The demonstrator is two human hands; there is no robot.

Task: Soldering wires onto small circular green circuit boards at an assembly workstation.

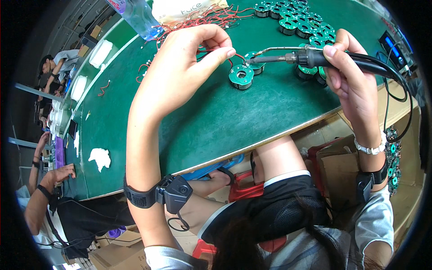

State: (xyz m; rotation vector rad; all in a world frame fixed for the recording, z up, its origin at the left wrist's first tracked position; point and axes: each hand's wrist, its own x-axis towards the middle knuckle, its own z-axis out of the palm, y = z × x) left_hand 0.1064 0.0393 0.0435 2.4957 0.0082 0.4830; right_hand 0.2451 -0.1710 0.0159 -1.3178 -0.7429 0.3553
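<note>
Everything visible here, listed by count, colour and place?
Table: one, green, centre
Round boards: over a dozen, green, centre to upper right
Soldering iron: one, black-grey, right of centre
Thin rod: one, metallic, beside iron
Red wires: many, red, mostly top centre
Bottle: one, clear-blue, top left
Packet: one, whitish, top edge
Station box: one, black, far right
Tissue: one, white, left
Tubs: several, white, upper left
Cardboard boxes: several, brown, bottom
Stools: at least one, red, bottom
Co-workers: at least two, greyish tops, left edge
Wrist cameras: two, black, forearms
Left grip: one, bare, pinching red wire
Right grip: one, bare, on soldering iron
</note>
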